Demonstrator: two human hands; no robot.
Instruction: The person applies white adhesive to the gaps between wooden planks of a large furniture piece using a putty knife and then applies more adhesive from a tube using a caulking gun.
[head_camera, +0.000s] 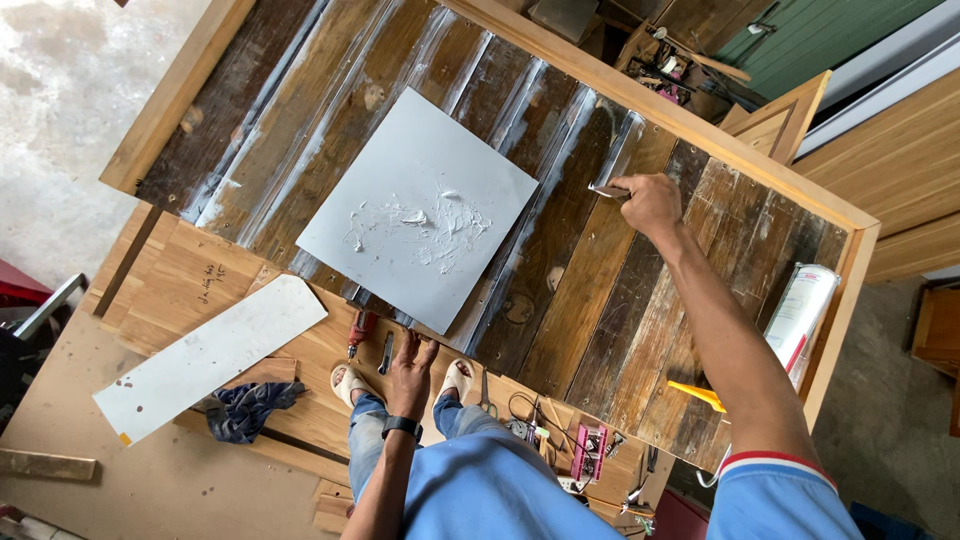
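My right hand (650, 203) is stretched out over a big wooden panel (590, 290) of dark and light planks and grips a putty knife (607, 190), its blade against a seam streaked with white filler. My left hand (410, 368) rests with fingers spread on the panel's near edge, a black watch on the wrist. Between them lies a square grey board (400, 170) with a smear of white putty (420, 225) in its middle.
A white tube (800, 310) leans at the panel's right end. A long white board (210, 355), a dark rag (245, 405), a red-handled tool (358, 333) and several small tools (560, 440) lie on the lower wooden sheet by my sandalled feet. Wooden doors stand at right.
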